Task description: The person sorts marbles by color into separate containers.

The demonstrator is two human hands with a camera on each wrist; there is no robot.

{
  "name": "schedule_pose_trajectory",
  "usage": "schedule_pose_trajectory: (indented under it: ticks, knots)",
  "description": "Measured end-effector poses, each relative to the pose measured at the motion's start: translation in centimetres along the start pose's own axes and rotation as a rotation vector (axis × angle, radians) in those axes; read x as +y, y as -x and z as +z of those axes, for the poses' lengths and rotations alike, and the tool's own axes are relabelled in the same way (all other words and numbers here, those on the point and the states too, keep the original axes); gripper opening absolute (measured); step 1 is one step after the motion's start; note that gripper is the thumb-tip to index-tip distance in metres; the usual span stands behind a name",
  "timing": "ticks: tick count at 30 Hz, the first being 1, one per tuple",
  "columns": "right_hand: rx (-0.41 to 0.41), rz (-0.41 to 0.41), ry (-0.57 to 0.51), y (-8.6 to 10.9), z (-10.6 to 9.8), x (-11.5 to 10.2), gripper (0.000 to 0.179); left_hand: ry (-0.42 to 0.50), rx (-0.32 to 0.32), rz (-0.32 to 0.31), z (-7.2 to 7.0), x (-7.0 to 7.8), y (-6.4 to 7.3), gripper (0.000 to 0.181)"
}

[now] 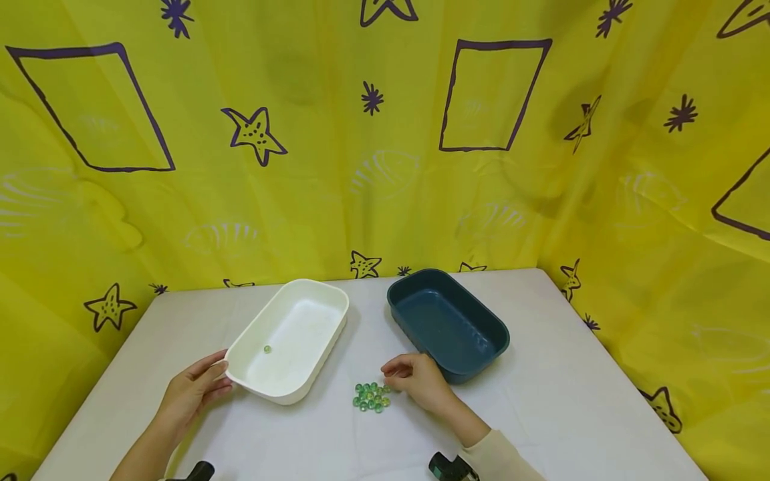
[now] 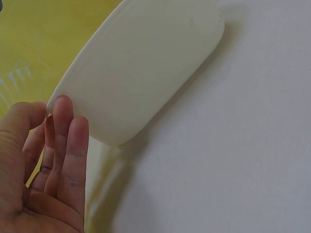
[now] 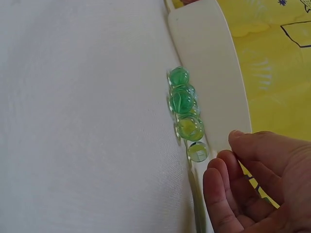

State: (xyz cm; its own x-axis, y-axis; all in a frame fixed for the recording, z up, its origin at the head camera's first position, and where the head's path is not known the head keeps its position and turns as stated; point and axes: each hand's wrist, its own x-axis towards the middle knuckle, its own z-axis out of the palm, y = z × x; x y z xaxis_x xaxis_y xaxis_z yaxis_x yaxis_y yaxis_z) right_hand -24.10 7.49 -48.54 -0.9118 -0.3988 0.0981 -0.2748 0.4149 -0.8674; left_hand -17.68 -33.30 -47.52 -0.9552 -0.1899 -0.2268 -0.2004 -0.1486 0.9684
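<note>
At its near left corner, my left hand (image 1: 191, 393) pinches the rim of a white plastic basin (image 1: 325, 361), thumb on the edge and fingers against the outer wall. One clear greenish marble (image 1: 267, 349) lies inside it. My right hand (image 1: 421, 382) hovers beside a cluster of green and yellow-green glass marbles (image 1: 369, 399) on the table. In the right wrist view its thumb and fingers (image 3: 214, 187) are loosely bent, with nothing visible between them. The closest marble (image 3: 198, 152) sits just off the fingertips.
A dark teal basin (image 1: 430, 304) stands right of the white one, just behind my right hand, and no marbles show in it. White cloth covers the table (image 1: 559, 401). A yellow patterned curtain (image 1: 313, 200) hangs along the back and sides.
</note>
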Motion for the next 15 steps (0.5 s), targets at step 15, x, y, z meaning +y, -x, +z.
schedule_pose_trajectory:
  ticks: [15]
  knots:
    - [-0.033,0.01,-0.039,0.22,0.14,0.76,0.013,0.022,-0.01,0.016,0.08,0.06,0.09,0.029]
